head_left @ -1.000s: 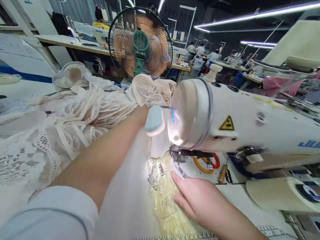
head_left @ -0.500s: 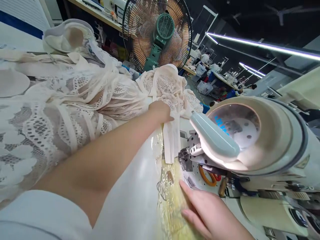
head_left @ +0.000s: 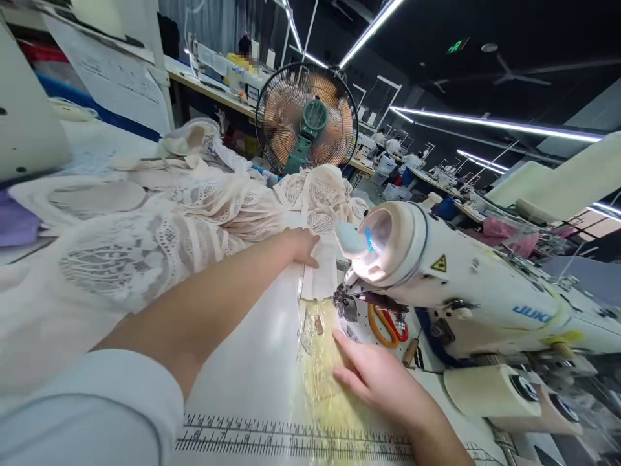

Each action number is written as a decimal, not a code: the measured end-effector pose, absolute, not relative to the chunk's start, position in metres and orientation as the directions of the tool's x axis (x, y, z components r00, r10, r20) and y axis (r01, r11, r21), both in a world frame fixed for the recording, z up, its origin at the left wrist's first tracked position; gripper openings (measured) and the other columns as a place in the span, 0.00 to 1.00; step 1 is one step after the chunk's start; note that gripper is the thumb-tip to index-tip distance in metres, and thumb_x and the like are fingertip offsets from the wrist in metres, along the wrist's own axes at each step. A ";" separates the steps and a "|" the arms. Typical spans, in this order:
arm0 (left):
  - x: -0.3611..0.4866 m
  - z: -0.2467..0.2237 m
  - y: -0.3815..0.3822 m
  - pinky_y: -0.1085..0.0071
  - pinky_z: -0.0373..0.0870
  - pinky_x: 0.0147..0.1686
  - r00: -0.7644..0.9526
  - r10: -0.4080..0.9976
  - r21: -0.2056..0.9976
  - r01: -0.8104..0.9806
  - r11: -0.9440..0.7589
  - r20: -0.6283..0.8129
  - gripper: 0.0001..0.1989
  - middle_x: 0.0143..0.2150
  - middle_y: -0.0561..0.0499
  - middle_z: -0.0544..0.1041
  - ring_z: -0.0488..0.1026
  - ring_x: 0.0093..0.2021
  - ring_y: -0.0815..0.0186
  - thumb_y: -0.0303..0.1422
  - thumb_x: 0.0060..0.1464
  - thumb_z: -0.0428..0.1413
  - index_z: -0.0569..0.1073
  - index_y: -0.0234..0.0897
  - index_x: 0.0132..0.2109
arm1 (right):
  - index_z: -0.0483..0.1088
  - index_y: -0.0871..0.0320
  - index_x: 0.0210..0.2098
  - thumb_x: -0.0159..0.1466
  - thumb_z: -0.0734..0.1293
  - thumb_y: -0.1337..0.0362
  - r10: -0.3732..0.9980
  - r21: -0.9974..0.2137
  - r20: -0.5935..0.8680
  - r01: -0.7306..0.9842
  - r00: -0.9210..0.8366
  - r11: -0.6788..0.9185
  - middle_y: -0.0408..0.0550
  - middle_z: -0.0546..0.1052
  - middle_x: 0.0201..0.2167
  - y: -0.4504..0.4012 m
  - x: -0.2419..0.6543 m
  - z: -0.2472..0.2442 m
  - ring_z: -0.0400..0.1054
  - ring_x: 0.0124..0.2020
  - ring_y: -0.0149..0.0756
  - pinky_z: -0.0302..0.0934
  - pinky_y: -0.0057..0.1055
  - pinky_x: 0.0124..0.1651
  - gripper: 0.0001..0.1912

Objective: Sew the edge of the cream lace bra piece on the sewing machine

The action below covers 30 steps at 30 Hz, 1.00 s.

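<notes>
My left hand [head_left: 305, 247] reaches across to a cream lace bra [head_left: 324, 188]. Its fingers curl at the edge of the bra's plain band [head_left: 321, 275], with the thumb lying over the fabric; some fingertips are hidden. The band's near end lies beside the presser foot [head_left: 343, 299] of a white sewing machine [head_left: 439, 275]. My right hand [head_left: 376, 375] rests on a yellow pad under clear tape [head_left: 320, 382], index finger and thumb stretched out and apart, holding nothing. That index fingertip is just in front of the band's end.
More lace bras [head_left: 121, 252] are heaped at the left. A green fan [head_left: 310, 120] stands behind. Orange-handled scissors [head_left: 381, 325] and a wooden-handled tool [head_left: 412, 349] lie under the machine arm. Thread cones [head_left: 490, 391] are at right. A printed ruler [head_left: 252, 437] crosses the near table edge.
The head view has tilted up and pulled back, showing more of the machine and the ruler. My left hand stays at the bra's band. My right hand remains outstretched on the yellow pad.
</notes>
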<state>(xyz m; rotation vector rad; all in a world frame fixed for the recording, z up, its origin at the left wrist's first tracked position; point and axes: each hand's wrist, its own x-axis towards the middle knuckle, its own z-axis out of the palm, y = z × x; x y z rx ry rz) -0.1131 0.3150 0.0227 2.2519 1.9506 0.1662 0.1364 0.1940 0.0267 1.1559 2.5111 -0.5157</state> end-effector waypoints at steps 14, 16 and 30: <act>-0.223 0.060 0.102 0.52 0.63 0.49 -0.454 0.829 -0.017 0.874 0.485 0.327 0.24 0.53 0.34 0.69 0.66 0.52 0.50 0.40 0.65 0.43 0.65 0.24 0.59 | 0.61 0.65 0.62 0.67 0.56 0.59 0.736 -0.318 -0.105 0.724 -0.669 0.612 0.54 0.75 0.40 0.173 0.150 0.003 0.68 0.42 0.45 0.59 0.35 0.41 0.27; -0.241 0.059 0.094 0.63 0.66 0.41 -0.506 0.808 0.065 0.856 0.512 0.301 0.26 0.44 0.41 0.73 0.69 0.43 0.57 0.42 0.67 0.37 0.70 0.28 0.53 | 0.65 0.67 0.58 0.67 0.54 0.59 0.748 -0.309 -0.035 0.719 -0.663 0.622 0.54 0.74 0.37 0.168 0.152 -0.001 0.68 0.40 0.45 0.60 0.36 0.40 0.25; -0.097 0.048 0.037 0.68 0.69 0.27 -0.047 0.649 0.266 0.933 -0.243 0.759 0.17 0.32 0.51 0.74 0.73 0.30 0.64 0.34 0.65 0.40 0.74 0.38 0.43 | 0.59 0.53 0.62 0.70 0.54 0.47 0.508 -0.510 0.240 0.338 -0.827 0.791 0.55 0.71 0.50 0.079 0.122 -0.025 0.70 0.43 0.44 0.69 0.41 0.44 0.27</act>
